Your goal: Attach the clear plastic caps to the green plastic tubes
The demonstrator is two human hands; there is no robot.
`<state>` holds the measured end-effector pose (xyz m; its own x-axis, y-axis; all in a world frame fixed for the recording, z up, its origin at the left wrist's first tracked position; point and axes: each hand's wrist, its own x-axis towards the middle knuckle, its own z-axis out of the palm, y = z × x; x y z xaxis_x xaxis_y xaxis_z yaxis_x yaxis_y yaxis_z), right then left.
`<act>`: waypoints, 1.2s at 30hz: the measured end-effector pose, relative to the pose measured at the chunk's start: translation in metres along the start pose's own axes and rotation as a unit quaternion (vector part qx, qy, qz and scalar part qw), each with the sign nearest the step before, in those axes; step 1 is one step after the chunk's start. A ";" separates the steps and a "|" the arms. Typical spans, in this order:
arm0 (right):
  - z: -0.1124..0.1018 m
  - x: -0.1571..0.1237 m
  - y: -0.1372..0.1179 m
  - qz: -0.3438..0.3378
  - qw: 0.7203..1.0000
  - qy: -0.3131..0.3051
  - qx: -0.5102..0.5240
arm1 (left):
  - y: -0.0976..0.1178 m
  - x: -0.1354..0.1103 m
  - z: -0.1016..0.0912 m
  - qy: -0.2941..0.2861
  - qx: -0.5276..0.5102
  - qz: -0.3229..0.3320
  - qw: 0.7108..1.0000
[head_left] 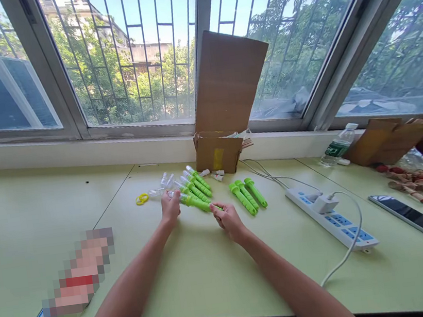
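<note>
Both hands hold one green ribbed plastic tube [196, 202] just above the table. My left hand [170, 208] is closed around its clear end. My right hand [228, 221] pinches the narrow green end. Right behind it lie several similar green tubes with clear tips [199, 182], side by side. Loose clear caps [165, 179] rest beyond my left hand, and yellow rings [142, 199] lie to its left. Three green tubes without visible clear tips [248, 195] lie to the right of my right hand. My fingers hide parts of the held tube's two ends.
An open cardboard box [216, 152] stands against the window sill, small white parts [217, 176] before it. To the right are a white power strip [332, 220] with cables, a phone [418, 218], a water bottle [339, 146] and brown wooden-looking pieces [420, 180]. A blurred item [79, 277] lies left.
</note>
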<state>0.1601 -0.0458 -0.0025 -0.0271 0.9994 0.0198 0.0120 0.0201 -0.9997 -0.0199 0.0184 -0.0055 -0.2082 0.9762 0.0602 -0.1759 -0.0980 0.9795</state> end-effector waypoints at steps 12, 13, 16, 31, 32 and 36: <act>-0.006 0.000 -0.006 0.087 0.995 -0.043 0.021 | 0.002 -0.003 -0.001 -0.023 -0.041 0.023 0.999; -0.006 0.000 -0.005 0.055 0.998 -0.021 -0.020 | 0.002 -0.003 0.000 -0.024 -0.041 0.025 0.999; -0.006 -0.001 -0.002 -0.084 0.980 0.063 -0.170 | 0.001 -0.005 0.003 -0.024 -0.053 0.025 0.998; -0.010 -0.008 0.004 -0.298 0.772 0.076 -0.557 | 0.007 -0.008 0.006 -0.040 -0.089 -0.060 0.993; -0.009 -0.009 0.004 -0.301 0.760 0.064 -0.573 | 0.007 -0.008 0.006 -0.038 -0.087 -0.053 0.994; 0.000 -0.012 0.006 -0.278 0.758 0.036 -0.589 | 0.009 -0.007 0.005 -0.008 -0.071 -0.036 0.997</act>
<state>0.1602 -0.0574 -0.0090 -0.3001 0.8262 0.4767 0.9044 0.4053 -0.1331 -0.0148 0.0116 0.0044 -0.1743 0.9847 -0.0058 -0.3243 -0.0518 0.9445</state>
